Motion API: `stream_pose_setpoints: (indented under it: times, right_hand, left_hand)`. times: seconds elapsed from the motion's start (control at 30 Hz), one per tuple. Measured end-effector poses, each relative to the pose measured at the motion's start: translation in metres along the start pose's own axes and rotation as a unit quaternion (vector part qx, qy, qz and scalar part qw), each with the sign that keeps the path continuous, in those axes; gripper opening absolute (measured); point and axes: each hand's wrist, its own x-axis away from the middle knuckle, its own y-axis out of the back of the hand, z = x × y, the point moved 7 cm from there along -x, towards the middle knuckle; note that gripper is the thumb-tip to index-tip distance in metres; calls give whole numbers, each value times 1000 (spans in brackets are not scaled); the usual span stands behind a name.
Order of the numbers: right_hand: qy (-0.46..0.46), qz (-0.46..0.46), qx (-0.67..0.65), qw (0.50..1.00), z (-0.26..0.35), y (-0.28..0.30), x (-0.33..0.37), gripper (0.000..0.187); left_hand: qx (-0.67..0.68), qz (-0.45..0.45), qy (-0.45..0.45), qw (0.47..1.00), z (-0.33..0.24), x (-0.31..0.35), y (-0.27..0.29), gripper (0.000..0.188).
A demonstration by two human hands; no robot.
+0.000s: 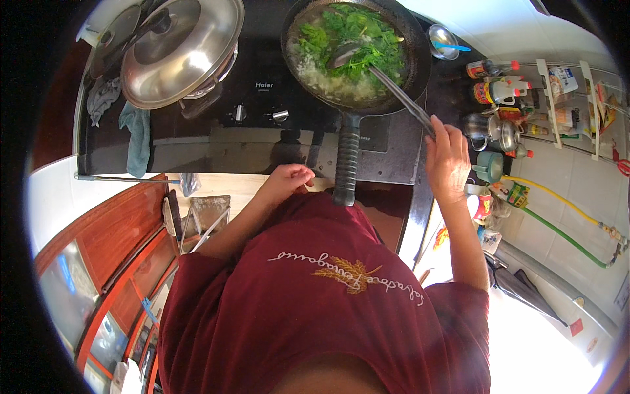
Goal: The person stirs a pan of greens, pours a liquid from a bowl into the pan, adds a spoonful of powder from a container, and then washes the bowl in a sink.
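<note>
My right hand (448,161) is closed around the end of a long metal handle belonging to a ladle (401,94). The ladle's bowl rests among green leafy vegetables (367,33) in a dark wok (420,62), where pale cloudy liquid shows around the leaves. The wok stands on the black glass stove, its ribbed black handle (347,157) pointing toward my body. My left hand (292,178) hangs by the stove's front edge, left of that handle and apart from it. Its fingers are curled in, with nothing visible in them.
A large steel domed lid (190,52) covers a pot on the left burner. Cloths (134,138) drape over the stove's left side. A small metal bowl (443,41) with a blue spoon sits right of the wok. Bottles (492,69), a steel pot (482,128) and a green mug (489,166) line the right wall.
</note>
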Motion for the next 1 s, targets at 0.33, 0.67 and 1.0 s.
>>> stream_pose_setpoints:
  times: [0.33, 0.67, 1.0]
  right_hand:
    - [-343, 243, -366, 830, -42, -44, 32, 30]
    - [-448, 197, -871, 42, 9, -79, 61, 43]
    - [-249, 103, -935, -232, 96, -91, 39, 40]
  left_hand:
    - [-20, 19, -13, 1000, -2, -10, -8, 28]
    - [-3, 30, -11, 999, 4, -17, -12, 26]
    - [0, 26, 0, 1000, 1, -17, -14, 25]
